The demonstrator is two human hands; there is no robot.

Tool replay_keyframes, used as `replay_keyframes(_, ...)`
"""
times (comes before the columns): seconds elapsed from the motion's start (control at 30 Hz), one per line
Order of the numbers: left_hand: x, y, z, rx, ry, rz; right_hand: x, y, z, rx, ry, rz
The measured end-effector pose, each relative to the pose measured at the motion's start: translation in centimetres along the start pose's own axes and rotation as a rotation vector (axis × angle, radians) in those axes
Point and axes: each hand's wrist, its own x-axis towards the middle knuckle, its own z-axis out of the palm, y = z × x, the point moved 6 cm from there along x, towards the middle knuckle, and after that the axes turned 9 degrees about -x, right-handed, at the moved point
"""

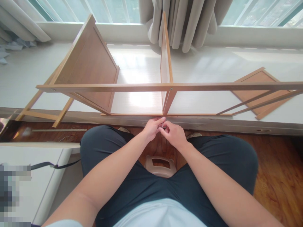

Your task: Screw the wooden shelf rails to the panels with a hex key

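- Looking from left to right, I first see a white cabinet (pixel 35 170) low on the left, with a dark strap (pixel 47 164) lying over it.
- Next comes the wooden shelf frame (pixel 165 86), lying on its side on the white ledge (pixel 23 72) by the window. One panel (pixel 87 66) leans up on the left, and a thin divider (pixel 165 60) stands in the middle.
- My left hand (pixel 152 127) sits low in the middle, just under the frame's bottom rail. Its fingers are curled in tight and pinch a tiny metal part (pixel 163 127).
- My right hand (pixel 174 134) touches the left one. Its fingers are bent closed on the same small piece. I cannot tell if it is a screw or a bolt, it is too little.
- I think the tiny part could slip out, since only fingertips hold it. It might fall onto the brown floor (pixel 279 176) by the stool (pixel 161 165) between my knees and be hard to find.
- Far right, a loose wooden panel (pixel 258 88) lies flat on the ledge, apart from my hands.
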Motion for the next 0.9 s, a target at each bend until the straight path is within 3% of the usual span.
replay_keyframes(0.9, 0.35, -0.17, -0.41, 0.025, 0.014, -0.011, -0.03, 0.04, 0.05, -0.004, -0.003, -0.001)
